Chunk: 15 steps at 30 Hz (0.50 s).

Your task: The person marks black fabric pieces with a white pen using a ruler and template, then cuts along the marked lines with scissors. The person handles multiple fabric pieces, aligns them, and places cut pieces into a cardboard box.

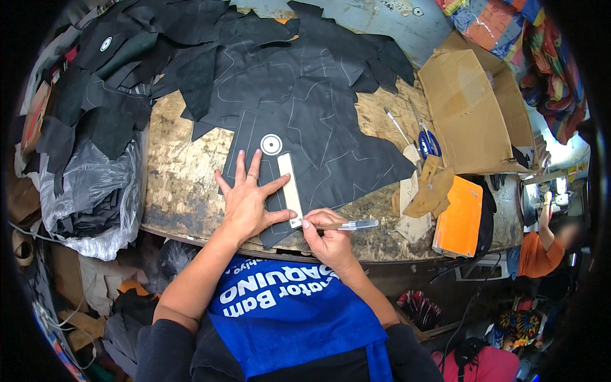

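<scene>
A large sheet of black leather-like material (pixel 264 83), marked with pale outlines of shapes, lies over the worn wooden table (pixel 178 204). My left hand (pixel 249 200) is spread flat on it, its index finger and thumb pressing on a narrow cream strip template (pixel 291 191). At the strip's near end, my right hand (pixel 328 240) grips a pen (pixel 359 225), whose capped end points to the right. The pen's writing tip is hidden by my fingers. Just beyond my left fingertips sits a round white disc (pixel 271 144) with a dark centre.
Blue-handled scissors (pixel 429 143), brown pattern pieces (pixel 429 191) and an orange notebook (pixel 458 215) lie at the right by an open cardboard box (pixel 468 105). Black scraps (pixel 165 25) pile up at the back left, above a plastic bag (pixel 83 210). Another person (pixel 538 254) is at far right.
</scene>
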Tool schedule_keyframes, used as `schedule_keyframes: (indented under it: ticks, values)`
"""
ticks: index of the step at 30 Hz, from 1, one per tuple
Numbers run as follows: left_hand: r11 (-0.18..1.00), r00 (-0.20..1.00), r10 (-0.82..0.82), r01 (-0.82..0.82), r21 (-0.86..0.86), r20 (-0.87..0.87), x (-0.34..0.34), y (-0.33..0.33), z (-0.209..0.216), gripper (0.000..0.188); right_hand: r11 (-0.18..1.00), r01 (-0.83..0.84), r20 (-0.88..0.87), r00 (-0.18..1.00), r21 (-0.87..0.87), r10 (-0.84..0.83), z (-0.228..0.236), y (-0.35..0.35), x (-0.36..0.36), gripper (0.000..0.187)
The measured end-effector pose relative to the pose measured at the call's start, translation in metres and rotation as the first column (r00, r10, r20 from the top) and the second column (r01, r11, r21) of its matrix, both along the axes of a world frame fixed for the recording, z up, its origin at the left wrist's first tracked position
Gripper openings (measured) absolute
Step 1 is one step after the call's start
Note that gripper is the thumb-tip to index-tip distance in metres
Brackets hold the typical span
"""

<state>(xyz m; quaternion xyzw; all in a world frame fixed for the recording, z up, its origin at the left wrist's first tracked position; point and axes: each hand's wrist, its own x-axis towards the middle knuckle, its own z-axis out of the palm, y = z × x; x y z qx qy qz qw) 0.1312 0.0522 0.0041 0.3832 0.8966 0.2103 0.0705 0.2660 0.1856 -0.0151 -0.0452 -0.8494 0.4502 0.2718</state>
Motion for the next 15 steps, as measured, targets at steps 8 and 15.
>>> schedule_keyframes:
  ticks: [8, 15]
  values:
    - [1.0, 1.0, -0.018, 0.018, 0.019, -0.009, -0.0018, -0.0011, -0.0047, 0.061, 1.0, 0.025, -0.01, 1.0, -0.001, -0.025, -0.0015, -0.0018, -0.001, 0.008]
    - [1.0, 1.0, -0.024, 0.024, 0.001, -0.003, -0.0021, -0.0008, -0.0049, 0.062, 0.998, -0.002, -0.016, 1.0, 0.068, 0.003, 0.0021, -0.002, -0.0028, 0.007]
